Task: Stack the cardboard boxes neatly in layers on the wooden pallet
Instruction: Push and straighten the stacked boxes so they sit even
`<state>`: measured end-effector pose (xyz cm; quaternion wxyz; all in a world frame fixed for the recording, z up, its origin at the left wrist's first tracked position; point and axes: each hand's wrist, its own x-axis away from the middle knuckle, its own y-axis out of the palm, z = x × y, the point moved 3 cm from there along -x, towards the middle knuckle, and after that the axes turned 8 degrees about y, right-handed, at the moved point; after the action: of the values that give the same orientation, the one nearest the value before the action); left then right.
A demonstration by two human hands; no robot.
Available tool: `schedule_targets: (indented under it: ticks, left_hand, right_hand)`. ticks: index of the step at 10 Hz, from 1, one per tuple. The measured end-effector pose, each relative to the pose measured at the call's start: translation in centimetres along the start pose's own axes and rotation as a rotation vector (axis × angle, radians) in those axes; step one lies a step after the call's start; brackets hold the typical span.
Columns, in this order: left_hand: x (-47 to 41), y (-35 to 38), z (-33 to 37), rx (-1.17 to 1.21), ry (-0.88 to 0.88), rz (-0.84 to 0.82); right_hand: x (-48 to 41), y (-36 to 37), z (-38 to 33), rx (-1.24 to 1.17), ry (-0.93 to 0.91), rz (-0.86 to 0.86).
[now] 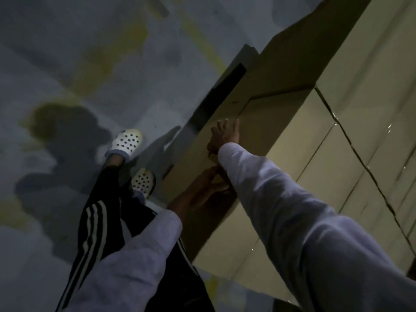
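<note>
Pale sleeves [292, 210] reach down to a cardboard box [256, 136] on the left side of the stack [360, 109]. The right hand [225, 135] lies flat on it, fingers spread. The left hand [201, 192] touches it in shadow, its grip unclear. Uneven pushing could skew the box. The pallet is unseen, and no writing is readable.

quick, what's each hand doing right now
left hand: open, flat against the cardboard box, in shadow
right hand: open, fingers spread, pressing the same box
</note>
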<state>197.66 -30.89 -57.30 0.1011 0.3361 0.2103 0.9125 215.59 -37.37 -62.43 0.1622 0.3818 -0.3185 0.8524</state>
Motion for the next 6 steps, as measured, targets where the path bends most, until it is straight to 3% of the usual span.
schedule_targets:
  ticks: [1, 2, 4, 6]
  left_hand:
    - [-1.8, -0.8, -1.5, -0.211, -0.008, -0.036]
    - [-2.5, -2.0, -1.9, -0.252, -0.032, -0.050]
    - [-4.7, -4.2, -0.7, -0.193, -0.129, 0.029]
    - [-9.8, -5.9, -0.2, -0.115, -0.173, 0.089]
  right_hand:
    - [-2.3, 2.1, 1.7, 0.132, 0.109, -0.090]
    - [-3.6, 1.3, 1.1, 0.159, 0.137, -0.130]
    - [-7.9, -5.4, 5.2, 0.138, 0.243, 0.168]
    - [-10.0, -3.5, 11.5, 0.292, 0.369, 0.059]
